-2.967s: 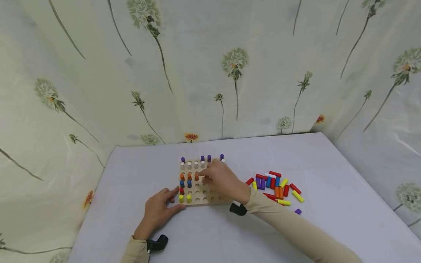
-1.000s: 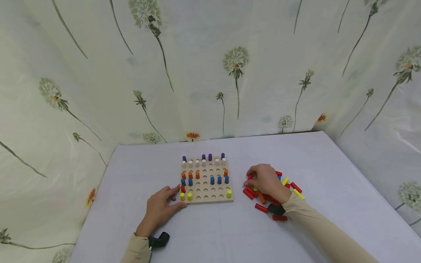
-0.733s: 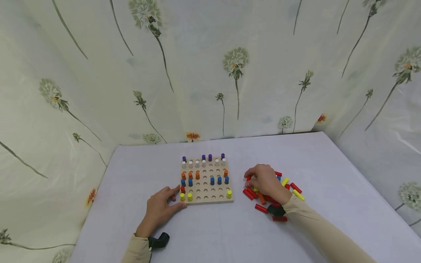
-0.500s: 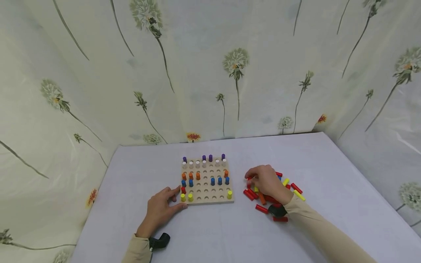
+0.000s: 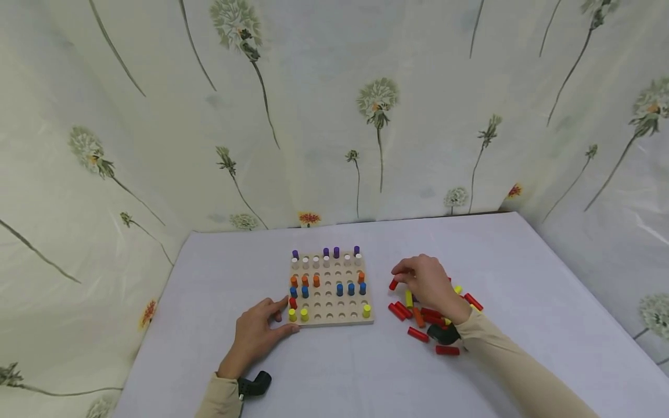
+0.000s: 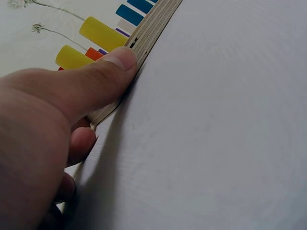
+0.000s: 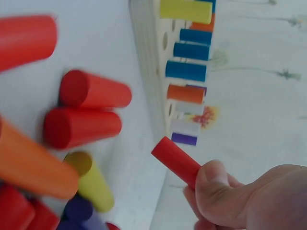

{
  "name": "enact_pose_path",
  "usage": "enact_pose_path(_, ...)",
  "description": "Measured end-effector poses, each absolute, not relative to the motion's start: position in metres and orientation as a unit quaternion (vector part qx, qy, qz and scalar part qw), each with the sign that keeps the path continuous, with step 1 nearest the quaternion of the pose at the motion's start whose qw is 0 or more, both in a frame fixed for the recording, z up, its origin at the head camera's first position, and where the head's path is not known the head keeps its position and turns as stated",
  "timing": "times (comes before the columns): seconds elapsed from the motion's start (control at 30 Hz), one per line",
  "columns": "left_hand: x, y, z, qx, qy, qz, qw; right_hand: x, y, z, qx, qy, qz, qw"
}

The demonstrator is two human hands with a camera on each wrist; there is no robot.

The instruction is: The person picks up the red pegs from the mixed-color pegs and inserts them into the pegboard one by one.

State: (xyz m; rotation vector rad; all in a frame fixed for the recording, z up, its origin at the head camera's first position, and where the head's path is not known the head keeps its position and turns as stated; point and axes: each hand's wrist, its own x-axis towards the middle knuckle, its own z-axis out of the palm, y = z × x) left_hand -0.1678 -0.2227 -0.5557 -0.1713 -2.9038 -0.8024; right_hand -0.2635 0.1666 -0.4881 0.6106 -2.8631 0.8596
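Note:
A wooden pegboard (image 5: pixel 329 319) lies on the table with rows of purple, white, orange, blue, red and yellow pegs upright in its holes. My left hand (image 5: pixel 258 328) holds its near left corner. In the left wrist view, the thumb (image 6: pixel 103 76) presses on the board's front edge (image 6: pixel 153 31) while the fingers bend behind the corner. Right of the board, my right hand (image 5: pixel 427 283) pinches a red peg (image 7: pixel 176 160) between thumb and fingertips. That peg is tilted and held above the tabletop, its free end sticking out past the fingers.
Loose pegs lie beneath and around the right hand, among them a yellow peg (image 5: pixel 409 299), an orange peg (image 5: pixel 418 317) and several red ones, such as a red peg (image 5: pixel 447 350) nearest the front. A flower-printed curtain (image 5: pixel 313 116) hangs behind the white table (image 5: pixel 334 371).
From above the board, my right hand has gone right to the loose pegs, stirred them, and lifted a red peg slightly. The left hand keeps its place at the board's corner.

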Motion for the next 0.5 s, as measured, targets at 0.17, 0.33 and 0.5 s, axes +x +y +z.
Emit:
enact_pose_path(0.17, -0.167, -0.224, -0.555, -0.057, -0.96, -0.266, 0.063, -0.261, 0.154, -0.488, 0.209, -0.927, 0.299, 0.091)
enact_pose_path(0.33, -0.167, -0.224, -0.555, -0.06, -0.96, -0.268, 0.063, -0.262, 0.144, -0.493, 0.238, -0.907, 0.307, 0.159)
enact_pose_path(0.5, -0.168, -0.224, -0.556, -0.063, -0.96, -0.263, 0.066, -0.261, 0.133, -0.491, 0.264, -0.89, 0.309, 0.207)
